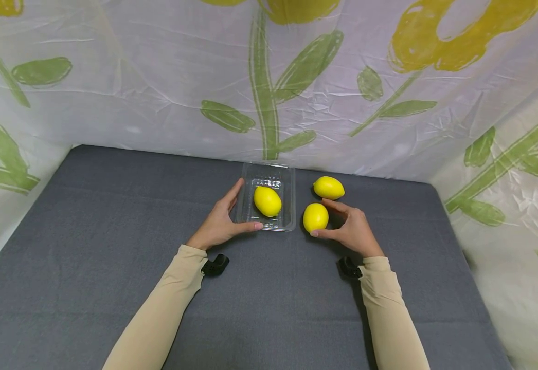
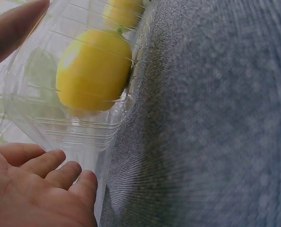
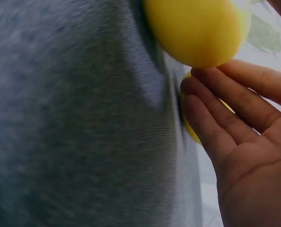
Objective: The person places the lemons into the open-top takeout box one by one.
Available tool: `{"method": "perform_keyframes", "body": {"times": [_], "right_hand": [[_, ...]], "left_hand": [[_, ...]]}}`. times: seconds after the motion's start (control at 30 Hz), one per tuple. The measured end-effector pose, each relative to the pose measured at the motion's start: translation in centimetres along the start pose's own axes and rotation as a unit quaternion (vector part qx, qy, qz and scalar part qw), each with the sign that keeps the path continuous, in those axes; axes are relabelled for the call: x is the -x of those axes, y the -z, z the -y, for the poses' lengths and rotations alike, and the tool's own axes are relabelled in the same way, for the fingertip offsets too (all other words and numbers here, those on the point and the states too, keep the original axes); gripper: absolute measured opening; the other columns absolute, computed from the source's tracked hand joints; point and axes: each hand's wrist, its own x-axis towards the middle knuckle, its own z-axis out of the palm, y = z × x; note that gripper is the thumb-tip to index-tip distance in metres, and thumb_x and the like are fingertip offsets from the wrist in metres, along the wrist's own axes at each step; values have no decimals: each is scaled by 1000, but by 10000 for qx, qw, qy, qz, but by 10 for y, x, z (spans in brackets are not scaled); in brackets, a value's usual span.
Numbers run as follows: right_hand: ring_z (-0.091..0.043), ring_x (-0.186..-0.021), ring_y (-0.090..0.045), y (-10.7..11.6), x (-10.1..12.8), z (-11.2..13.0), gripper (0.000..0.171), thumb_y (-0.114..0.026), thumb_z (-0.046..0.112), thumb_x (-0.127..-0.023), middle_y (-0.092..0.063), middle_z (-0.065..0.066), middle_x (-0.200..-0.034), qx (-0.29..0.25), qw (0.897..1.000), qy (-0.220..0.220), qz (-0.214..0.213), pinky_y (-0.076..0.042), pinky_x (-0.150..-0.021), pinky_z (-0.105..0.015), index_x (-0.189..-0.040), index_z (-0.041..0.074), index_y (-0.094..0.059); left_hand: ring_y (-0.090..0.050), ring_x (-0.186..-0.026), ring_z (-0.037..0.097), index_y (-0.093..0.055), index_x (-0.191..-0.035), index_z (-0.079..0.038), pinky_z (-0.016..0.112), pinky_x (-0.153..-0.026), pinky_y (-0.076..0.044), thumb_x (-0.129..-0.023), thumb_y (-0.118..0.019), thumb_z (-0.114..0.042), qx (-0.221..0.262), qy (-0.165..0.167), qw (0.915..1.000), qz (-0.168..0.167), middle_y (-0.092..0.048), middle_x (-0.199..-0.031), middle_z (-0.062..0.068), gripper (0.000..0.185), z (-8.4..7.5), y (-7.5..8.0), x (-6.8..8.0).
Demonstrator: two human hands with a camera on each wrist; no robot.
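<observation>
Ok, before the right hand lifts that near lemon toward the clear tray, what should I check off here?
1. Right hand on the near lemon: thumb and fingers are around it, but firm contact is unclear. Cannot tell.
2. Left hand steadying the clear tray: thumb along the front edge, fingers on the left side. Ok.
3. Room in the tray: one lemon in the tray sits at its middle, with little space beside it. Cannot tell.
4. Far lemon clear of the path: it lies behind the near one, off to the right of the tray. Ok.
5. Tray flat on the grey mat. Ok.
</observation>
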Motion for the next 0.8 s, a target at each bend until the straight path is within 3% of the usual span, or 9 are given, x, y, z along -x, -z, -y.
{"method": "perform_keyframes", "body": {"times": [0.5, 0.8], "right_hand": [[-29, -123, -60, -8, -3, -6, 81, -97, 26, -69, -63, -11, -135, -266, 9996, 115, 69, -50, -104, -49, -140, 7, -62], [-29, -122, -61, -5, 0, 8, 80, -96, 19, -70, -63, -12, -136, -628, 9964, 381, -415, -50, -105, -47, -140, 4, -60]], "left_hand": [[-12, -154, 27, -7, -165, -16, 42, -125, -20, -81, -88, -21, 7, 8, 10000, 9, -7, -170, 1, 117, -3, 1, 2], [-12, -154, 26, -6, -165, -17, 43, -125, -20, -81, -88, -23, -58, 48, 10000, -2, -7, -169, 0, 117, -2, -1, 2]]}}
